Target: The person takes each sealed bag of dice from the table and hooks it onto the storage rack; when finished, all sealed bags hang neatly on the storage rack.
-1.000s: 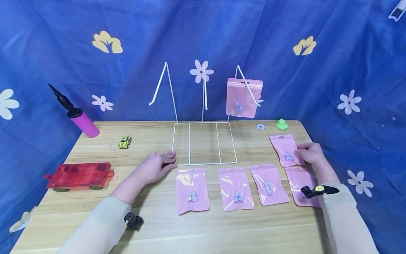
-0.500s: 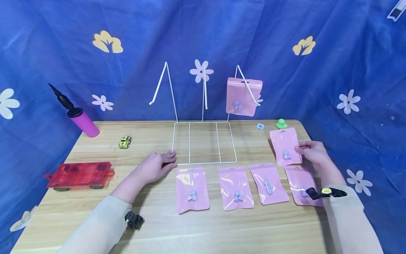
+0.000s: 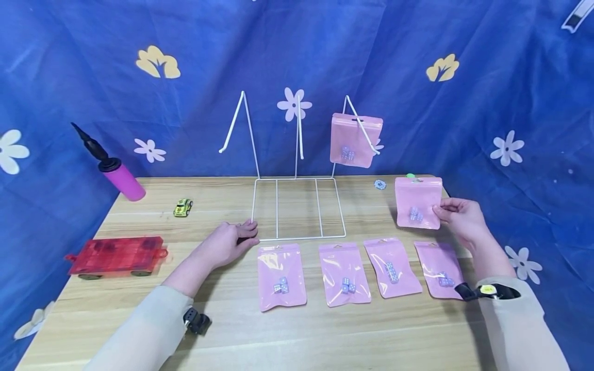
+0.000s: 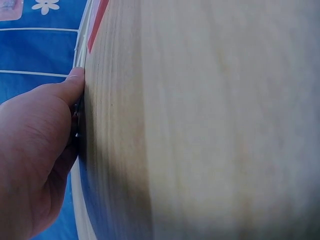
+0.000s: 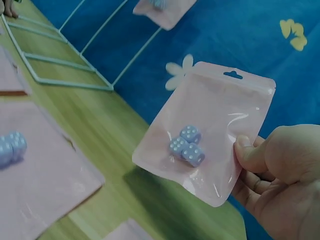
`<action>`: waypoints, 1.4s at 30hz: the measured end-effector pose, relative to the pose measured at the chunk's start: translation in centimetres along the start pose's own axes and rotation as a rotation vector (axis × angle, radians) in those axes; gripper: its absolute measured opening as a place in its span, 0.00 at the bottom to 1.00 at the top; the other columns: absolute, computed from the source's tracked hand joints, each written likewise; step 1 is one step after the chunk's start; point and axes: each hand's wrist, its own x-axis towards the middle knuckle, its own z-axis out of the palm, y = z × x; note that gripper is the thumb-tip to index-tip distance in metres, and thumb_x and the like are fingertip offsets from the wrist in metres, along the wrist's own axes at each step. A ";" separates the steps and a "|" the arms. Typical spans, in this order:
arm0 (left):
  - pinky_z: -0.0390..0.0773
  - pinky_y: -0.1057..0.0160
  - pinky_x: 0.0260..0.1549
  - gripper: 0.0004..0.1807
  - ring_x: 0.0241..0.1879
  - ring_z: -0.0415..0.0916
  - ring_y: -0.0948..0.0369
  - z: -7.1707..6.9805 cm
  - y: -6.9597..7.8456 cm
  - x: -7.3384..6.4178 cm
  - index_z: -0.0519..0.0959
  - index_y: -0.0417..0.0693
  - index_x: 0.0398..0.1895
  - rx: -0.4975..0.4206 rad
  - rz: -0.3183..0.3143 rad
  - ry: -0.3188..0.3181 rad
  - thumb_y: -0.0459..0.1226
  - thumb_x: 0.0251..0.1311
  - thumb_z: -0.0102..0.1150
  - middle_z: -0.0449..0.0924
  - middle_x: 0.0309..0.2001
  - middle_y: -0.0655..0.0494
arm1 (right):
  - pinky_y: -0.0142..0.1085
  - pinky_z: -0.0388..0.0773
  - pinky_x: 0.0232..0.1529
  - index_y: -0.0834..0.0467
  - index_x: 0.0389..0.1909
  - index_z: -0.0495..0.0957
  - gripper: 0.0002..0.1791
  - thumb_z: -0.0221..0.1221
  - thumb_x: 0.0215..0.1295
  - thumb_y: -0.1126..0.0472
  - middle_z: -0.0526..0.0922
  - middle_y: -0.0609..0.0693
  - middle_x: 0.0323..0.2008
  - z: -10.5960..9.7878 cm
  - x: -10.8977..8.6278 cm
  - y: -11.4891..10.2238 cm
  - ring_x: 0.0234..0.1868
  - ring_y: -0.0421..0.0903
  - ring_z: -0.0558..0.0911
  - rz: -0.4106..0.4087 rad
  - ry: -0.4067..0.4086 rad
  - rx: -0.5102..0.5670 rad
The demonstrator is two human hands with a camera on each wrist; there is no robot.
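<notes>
Your right hand (image 3: 460, 219) pinches a pink bag (image 3: 416, 193) by its right edge, thumb on the front face and fingers bent behind. The bag is roughly upright and raised off the wooden table (image 3: 241, 335), right of the rack, with its hang-hole at the top; through the clear front, your right wrist view shows three dice (image 5: 187, 146) clustered low inside. Your left hand (image 3: 232, 243) rests at the front left corner of the white wire rack (image 3: 301, 239), fingers and thumb touching its base; you cannot tell whether they pinch the wire. A second bag (image 3: 350, 131) hangs from the rack's right prong, dice showing at its bottom. Nearer you, four more bags (image 3: 336, 265) lie in a row on the table, each with dice inside. A green toy (image 3: 410, 175) peeks out behind the bag you hold, with a blue and white chip (image 3: 380, 184) to its left. Over on your left are a small yellow car (image 3: 183, 207), a pink and black pump (image 3: 124, 181) and a red wheeled toy (image 3: 118, 255).
</notes>
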 end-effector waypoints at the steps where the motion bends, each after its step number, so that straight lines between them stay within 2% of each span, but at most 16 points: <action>1: 0.70 0.42 0.70 0.22 0.68 0.74 0.44 0.0 0.0 0.0 0.83 0.34 0.60 0.001 0.001 0.001 0.42 0.73 0.67 0.78 0.65 0.40 | 0.26 0.85 0.35 0.69 0.43 0.84 0.08 0.68 0.72 0.67 0.88 0.40 0.31 0.0 -0.2 -0.3 0.32 0.35 0.85 -0.008 0.000 0.031; 3: 0.69 0.42 0.70 0.22 0.68 0.74 0.44 0.0 0.0 0.0 0.83 0.34 0.60 0.002 0.003 0.002 0.42 0.73 0.67 0.78 0.66 0.40 | 0.26 0.85 0.35 0.71 0.42 0.84 0.08 0.69 0.70 0.68 0.88 0.42 0.31 0.1 -0.6 -1.0 0.32 0.35 0.85 -0.023 -0.001 0.107; 6: 0.69 0.42 0.70 0.22 0.68 0.73 0.44 0.0 0.0 0.0 0.83 0.34 0.60 0.006 0.005 0.000 0.42 0.73 0.67 0.78 0.66 0.40 | 0.24 0.84 0.33 0.67 0.38 0.86 0.00 0.68 0.69 0.72 0.89 0.45 0.31 0.3 -1.0 -1.8 0.31 0.36 0.85 -0.058 -0.010 0.211; 10: 0.69 0.42 0.70 0.22 0.68 0.73 0.43 0.0 0.0 0.0 0.83 0.33 0.60 0.008 0.005 -0.004 0.41 0.73 0.67 0.77 0.66 0.40 | 0.24 0.84 0.33 0.63 0.35 0.87 0.07 0.65 0.69 0.77 0.89 0.46 0.31 0.8 -1.7 -3.1 0.31 0.36 0.85 -0.120 -0.018 0.283; 15: 0.68 0.41 0.71 0.22 0.69 0.73 0.43 0.0 0.0 -0.1 0.83 0.34 0.60 0.002 0.000 -0.006 0.41 0.74 0.66 0.77 0.66 0.40 | 0.24 0.84 0.33 0.64 0.35 0.88 0.10 0.63 0.69 0.79 0.89 0.48 0.31 1.4 -2.8 -5.1 0.31 0.37 0.85 -0.192 -0.027 0.357; 22: 0.69 0.43 0.70 0.22 0.68 0.73 0.44 0.0 -0.1 0.0 0.82 0.33 0.62 0.002 0.010 0.005 0.40 0.73 0.67 0.77 0.66 0.39 | 0.25 0.84 0.34 0.68 0.39 0.88 0.05 0.65 0.69 0.77 0.89 0.51 0.33 1.7 -4.7 -7.7 0.32 0.40 0.84 -0.245 -0.062 0.419; 28: 0.69 0.43 0.70 0.22 0.68 0.74 0.44 0.0 0.0 0.0 0.82 0.33 0.61 0.005 0.013 0.008 0.40 0.73 0.67 0.77 0.65 0.39 | 0.26 0.85 0.34 0.71 0.41 0.87 0.06 0.64 0.68 0.80 0.89 0.53 0.34 2.3 -6.1 -9.3 0.33 0.42 0.83 -0.287 -0.092 0.452; 36: 0.69 0.42 0.70 0.22 0.68 0.73 0.43 -0.1 0.0 0.0 0.82 0.33 0.61 0.003 0.006 0.005 0.40 0.73 0.67 0.77 0.65 0.39 | 0.27 0.84 0.34 0.75 0.42 0.85 0.07 0.61 0.68 0.83 0.89 0.55 0.34 4.2 -7.2 -11.5 0.33 0.43 0.84 -0.384 -0.109 0.470; 42: 0.69 0.41 0.70 0.21 0.68 0.74 0.43 -0.1 0.1 0.0 0.83 0.33 0.60 -0.001 0.002 0.003 0.41 0.73 0.67 0.78 0.66 0.40 | 0.27 0.82 0.32 0.79 0.41 0.82 0.05 0.59 0.68 0.84 0.89 0.56 0.33 5.8 -7.7 -12.9 0.31 0.44 0.82 -0.416 -0.133 0.482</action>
